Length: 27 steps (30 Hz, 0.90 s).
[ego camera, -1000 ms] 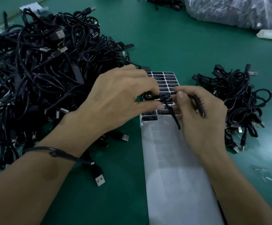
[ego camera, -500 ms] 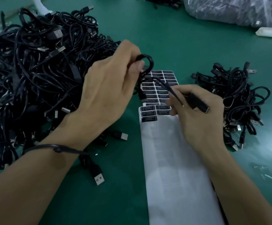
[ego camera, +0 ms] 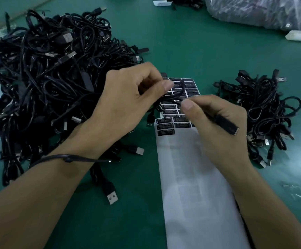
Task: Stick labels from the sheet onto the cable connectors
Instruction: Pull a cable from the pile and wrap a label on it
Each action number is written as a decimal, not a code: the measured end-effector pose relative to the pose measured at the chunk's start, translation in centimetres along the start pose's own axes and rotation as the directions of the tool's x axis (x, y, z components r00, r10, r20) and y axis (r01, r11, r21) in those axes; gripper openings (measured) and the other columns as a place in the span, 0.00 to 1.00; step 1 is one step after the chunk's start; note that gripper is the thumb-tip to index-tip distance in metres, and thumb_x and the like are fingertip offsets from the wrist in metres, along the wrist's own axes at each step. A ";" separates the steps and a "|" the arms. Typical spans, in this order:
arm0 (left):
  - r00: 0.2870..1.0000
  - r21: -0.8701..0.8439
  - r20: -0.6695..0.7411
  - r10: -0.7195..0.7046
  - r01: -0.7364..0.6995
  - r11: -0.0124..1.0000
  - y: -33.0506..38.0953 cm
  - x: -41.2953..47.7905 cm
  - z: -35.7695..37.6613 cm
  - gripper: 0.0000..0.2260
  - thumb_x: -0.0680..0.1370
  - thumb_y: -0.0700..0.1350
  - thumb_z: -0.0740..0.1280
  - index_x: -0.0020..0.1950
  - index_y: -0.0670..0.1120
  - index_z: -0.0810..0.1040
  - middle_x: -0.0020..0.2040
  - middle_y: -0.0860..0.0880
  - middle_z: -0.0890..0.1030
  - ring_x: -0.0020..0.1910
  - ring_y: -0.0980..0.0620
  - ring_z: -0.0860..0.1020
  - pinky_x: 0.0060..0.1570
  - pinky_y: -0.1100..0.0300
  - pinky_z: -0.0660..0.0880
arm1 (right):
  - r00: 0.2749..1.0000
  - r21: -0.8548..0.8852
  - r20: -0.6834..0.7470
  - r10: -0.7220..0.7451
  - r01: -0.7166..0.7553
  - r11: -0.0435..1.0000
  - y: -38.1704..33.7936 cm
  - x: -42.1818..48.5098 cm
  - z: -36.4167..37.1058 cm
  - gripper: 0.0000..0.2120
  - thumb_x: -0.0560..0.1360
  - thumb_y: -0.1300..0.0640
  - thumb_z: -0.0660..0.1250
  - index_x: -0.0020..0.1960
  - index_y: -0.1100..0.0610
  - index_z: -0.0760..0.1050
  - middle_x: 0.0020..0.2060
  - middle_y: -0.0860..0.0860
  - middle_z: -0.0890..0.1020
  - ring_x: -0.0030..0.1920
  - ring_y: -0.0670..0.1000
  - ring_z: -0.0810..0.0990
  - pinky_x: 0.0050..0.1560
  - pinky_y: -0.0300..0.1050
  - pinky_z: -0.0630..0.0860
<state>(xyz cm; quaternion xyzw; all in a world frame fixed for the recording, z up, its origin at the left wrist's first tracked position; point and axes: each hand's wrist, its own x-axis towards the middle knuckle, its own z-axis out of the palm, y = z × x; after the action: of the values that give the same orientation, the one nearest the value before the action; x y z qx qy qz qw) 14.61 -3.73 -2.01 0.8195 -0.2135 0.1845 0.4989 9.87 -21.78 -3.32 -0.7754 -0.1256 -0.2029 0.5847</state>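
Cable in left hand, right hand

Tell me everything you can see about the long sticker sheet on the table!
The label sheet is a long, pale strip lying flat on the green table. Its near part is bare; its far end carries rows of small black labels with white print. The left hand and right hand, both pinching a black cable, hide part of that end; whether they touch it is unclear.
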 end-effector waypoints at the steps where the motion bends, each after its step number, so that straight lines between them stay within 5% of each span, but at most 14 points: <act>1: 1.000 -0.002 0.027 0.010 -0.010 1.000 0.0 0.0 0.0 0.09 0.79 0.49 0.72 0.44 0.45 0.82 0.35 0.54 0.81 0.32 0.58 0.76 0.35 0.70 0.71 | 1.000 0.001 -0.016 0.011 -0.011 1.000 0.0 0.0 0.0 0.04 0.78 0.58 0.71 0.47 0.50 0.83 0.36 0.50 0.84 0.35 0.49 0.79 0.38 0.41 0.74; 4: 0.984 0.009 0.166 0.065 -0.068 0.998 0.1 -0.2 0.1 0.08 0.74 0.45 0.77 0.50 0.44 0.85 0.42 0.56 0.84 0.40 0.60 0.82 0.43 0.70 0.76 | 0.995 0.029 -0.076 0.064 -0.062 0.998 -0.2 0.1 0.0 0.06 0.79 0.59 0.70 0.45 0.51 0.83 0.39 0.54 0.85 0.38 0.51 0.80 0.41 0.48 0.77; 8: 0.978 0.089 0.191 0.084 -0.102 0.991 -0.4 -0.1 0.1 0.11 0.71 0.43 0.80 0.52 0.47 0.84 0.44 0.54 0.83 0.43 0.58 0.81 0.45 0.70 0.75 | 0.971 0.076 -0.143 0.192 -0.183 0.980 -0.4 0.3 -0.2 0.09 0.79 0.55 0.69 0.42 0.52 0.84 0.37 0.50 0.86 0.39 0.45 0.84 0.41 0.36 0.76; 12: 0.976 0.126 0.176 0.129 -0.152 0.980 -0.5 -0.2 0.1 0.07 0.74 0.43 0.78 0.49 0.44 0.83 0.43 0.51 0.82 0.43 0.54 0.81 0.44 0.54 0.79 | 0.933 0.097 -0.200 0.298 -0.284 0.954 -0.4 0.6 -0.4 0.12 0.79 0.52 0.69 0.37 0.48 0.84 0.36 0.45 0.86 0.39 0.40 0.82 0.38 0.31 0.72; 16: 0.974 0.170 0.195 0.112 -0.146 0.975 -0.2 -0.2 -0.1 0.06 0.75 0.43 0.75 0.46 0.47 0.79 0.41 0.56 0.80 0.40 0.53 0.78 0.40 0.48 0.78 | 0.887 0.259 -0.258 0.384 -0.319 0.912 -0.6 0.8 -0.7 0.13 0.76 0.51 0.70 0.33 0.48 0.84 0.35 0.47 0.84 0.40 0.45 0.81 0.37 0.38 0.73; 23: 0.991 0.540 0.107 0.084 -0.129 0.832 1.1 -0.2 -0.7 0.08 0.71 0.38 0.68 0.40 0.49 0.71 0.38 0.55 0.73 0.42 0.48 0.71 0.44 0.55 0.65 | 0.871 0.289 -0.372 0.320 -0.218 0.932 -1.1 0.8 -1.0 0.11 0.79 0.57 0.67 0.38 0.53 0.81 0.35 0.49 0.83 0.39 0.50 0.79 0.38 0.42 0.73; 27: 0.998 0.670 0.042 0.041 -0.059 0.740 0.9 -0.1 -1.2 0.13 0.73 0.32 0.69 0.46 0.51 0.81 0.50 0.52 0.81 0.54 0.44 0.74 0.54 0.51 0.62 | 0.890 0.267 -0.385 0.247 -0.148 0.952 -1.3 0.8 -0.9 0.09 0.81 0.56 0.65 0.44 0.54 0.81 0.37 0.48 0.83 0.41 0.51 0.79 0.41 0.43 0.74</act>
<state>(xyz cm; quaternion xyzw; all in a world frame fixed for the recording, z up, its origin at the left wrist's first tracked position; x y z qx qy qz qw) 13.97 -3.00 -0.91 0.9402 -0.1608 0.2521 0.1631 9.81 -22.34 -1.59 -0.6504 0.0583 -0.2855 0.7015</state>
